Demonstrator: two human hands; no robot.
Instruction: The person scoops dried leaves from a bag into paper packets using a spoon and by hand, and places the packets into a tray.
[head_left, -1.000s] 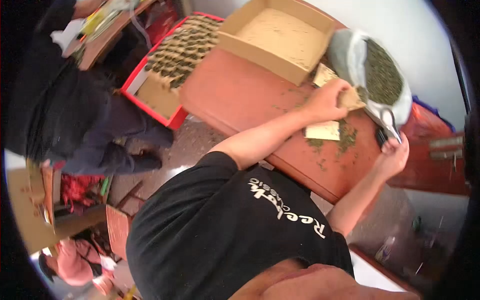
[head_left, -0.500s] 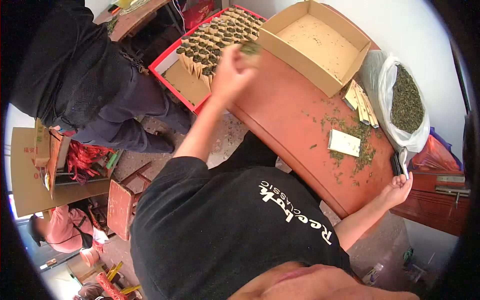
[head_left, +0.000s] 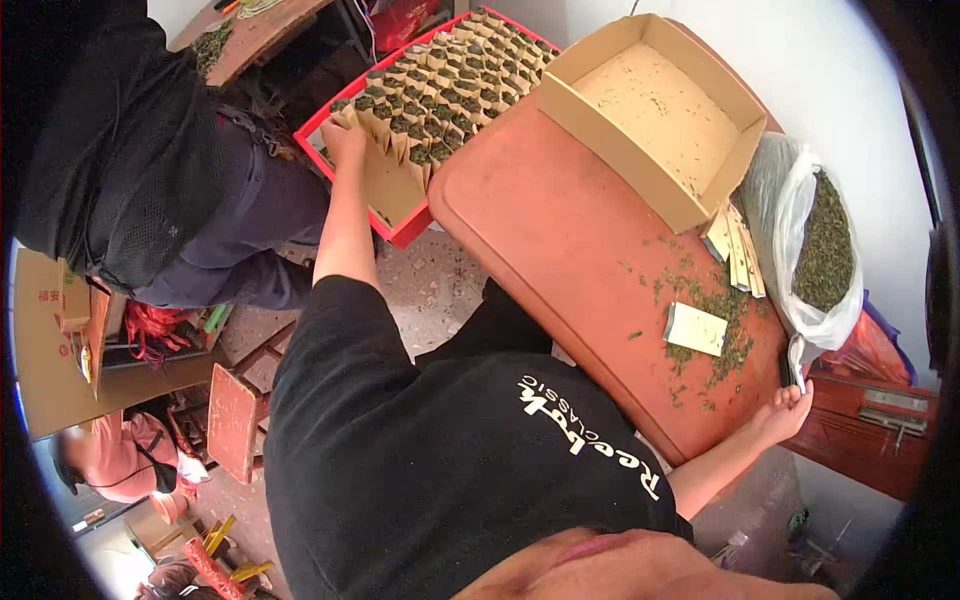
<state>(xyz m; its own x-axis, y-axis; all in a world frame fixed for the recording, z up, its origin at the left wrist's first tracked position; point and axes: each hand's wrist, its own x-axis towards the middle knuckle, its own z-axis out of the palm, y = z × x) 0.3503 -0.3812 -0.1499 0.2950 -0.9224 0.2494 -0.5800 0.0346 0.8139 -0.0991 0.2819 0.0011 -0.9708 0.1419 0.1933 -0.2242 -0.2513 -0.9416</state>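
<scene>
My left hand (head_left: 345,143) pinches a small paper packet (head_left: 340,106) with a dark top, at the left corner of the red-edged tray (head_left: 408,232). Rows of upright paper packets (head_left: 440,90) filled with dried leaves stand in this tray beside it. At the right table edge, my right hand (head_left: 783,412) has its fingers curled around the end of a metal tool (head_left: 796,365), whose shape is partly hidden. A plastic bag of dried leaves (head_left: 825,250) is just above that hand. One flat pale packet (head_left: 696,329) lies among loose leaves on the table.
The red-brown table (head_left: 540,220) bears a cardboard box (head_left: 660,110) and several flat packets (head_left: 735,250). A person in dark clothes (head_left: 130,150) stands at the left, and a person in pink (head_left: 125,455) is lower left. A red stool (head_left: 232,425) stands on the floor.
My left hand has moved from above the flat packets leftward across the table to the tray's left corner, carrying a packet. My right hand has lowered slightly with the tool.
</scene>
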